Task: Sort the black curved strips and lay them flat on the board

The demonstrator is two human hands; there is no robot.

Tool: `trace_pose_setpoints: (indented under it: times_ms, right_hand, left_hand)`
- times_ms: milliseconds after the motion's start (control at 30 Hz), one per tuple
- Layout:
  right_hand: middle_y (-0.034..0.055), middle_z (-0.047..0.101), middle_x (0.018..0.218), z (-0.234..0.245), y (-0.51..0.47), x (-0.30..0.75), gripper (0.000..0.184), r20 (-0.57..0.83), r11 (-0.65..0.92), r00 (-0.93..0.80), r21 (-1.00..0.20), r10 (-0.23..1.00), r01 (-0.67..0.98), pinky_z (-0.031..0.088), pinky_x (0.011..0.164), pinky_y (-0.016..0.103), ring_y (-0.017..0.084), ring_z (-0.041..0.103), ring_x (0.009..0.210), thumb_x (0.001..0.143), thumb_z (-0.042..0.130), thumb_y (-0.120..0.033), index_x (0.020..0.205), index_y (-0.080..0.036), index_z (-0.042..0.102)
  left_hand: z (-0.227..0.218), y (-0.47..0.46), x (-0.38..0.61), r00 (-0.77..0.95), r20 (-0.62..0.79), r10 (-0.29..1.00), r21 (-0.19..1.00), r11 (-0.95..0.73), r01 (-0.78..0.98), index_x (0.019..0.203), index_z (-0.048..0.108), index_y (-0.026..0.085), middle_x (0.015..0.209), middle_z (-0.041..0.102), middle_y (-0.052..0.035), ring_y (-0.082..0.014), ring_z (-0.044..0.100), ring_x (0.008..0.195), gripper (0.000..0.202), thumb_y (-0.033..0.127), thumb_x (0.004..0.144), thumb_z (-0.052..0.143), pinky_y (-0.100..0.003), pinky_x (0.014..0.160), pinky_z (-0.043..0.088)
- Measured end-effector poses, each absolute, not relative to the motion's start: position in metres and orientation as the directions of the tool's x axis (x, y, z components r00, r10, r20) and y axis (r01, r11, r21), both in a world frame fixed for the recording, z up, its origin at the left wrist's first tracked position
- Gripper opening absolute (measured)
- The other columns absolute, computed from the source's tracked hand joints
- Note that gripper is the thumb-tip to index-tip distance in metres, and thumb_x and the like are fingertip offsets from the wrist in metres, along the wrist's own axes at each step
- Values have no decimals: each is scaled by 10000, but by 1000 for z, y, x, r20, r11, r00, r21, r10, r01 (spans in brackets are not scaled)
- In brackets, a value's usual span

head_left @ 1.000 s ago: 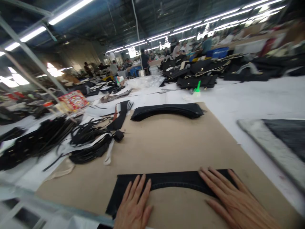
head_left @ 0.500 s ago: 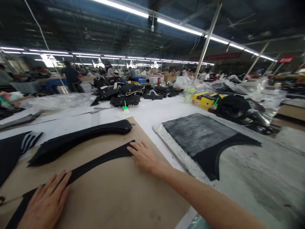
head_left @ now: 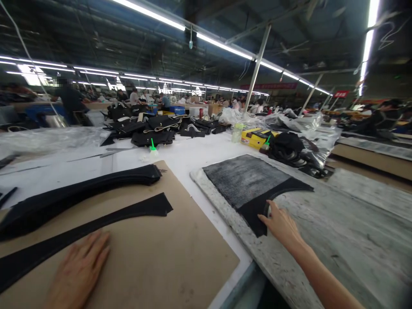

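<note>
My left hand lies flat with its fingers stretched out on a brown board, just below a long curved black fabric strip. Beyond that strip is a thick stack of similar black curved pieces. Over a pale stone-like slab, my right hand reaches to the curved edge of a black piece, thumb and forefinger apart. Whether its fingertips press on the piece is hard to tell. A grey, fuzzy-looking dark sheet adjoins that piece on the slab.
A white bottle with a green nozzle stands on the white tabletop. Behind it are piled black bag parts. A yellow box, dark rolled material and clear plastic lie at back right. People work farther away.
My right hand has left the strip's end on the board and moved right to the black piece on the slab. My left hand has slid off the strip. The view has turned right.
</note>
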State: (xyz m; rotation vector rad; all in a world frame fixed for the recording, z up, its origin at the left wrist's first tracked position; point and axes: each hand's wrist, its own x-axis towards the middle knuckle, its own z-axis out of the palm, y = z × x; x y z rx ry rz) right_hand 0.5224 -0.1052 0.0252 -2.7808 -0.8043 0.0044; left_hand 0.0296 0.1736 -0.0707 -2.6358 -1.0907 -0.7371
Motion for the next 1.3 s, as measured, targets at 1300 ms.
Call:
trace_pose_setpoints:
  times_ms: [1300]
  right_hand:
    - [11,649,867,37,-107,573,267,-10,-331,472,-727,881,602,533,702,319,142,625,750,948,539,-398,953,-148,633]
  left_hand:
    - [4,-66,401,886,435,159,167,-981,94,1375,397,146,1436,401,-104,-240,450,1150,432,248,955,393,-391,927,439]
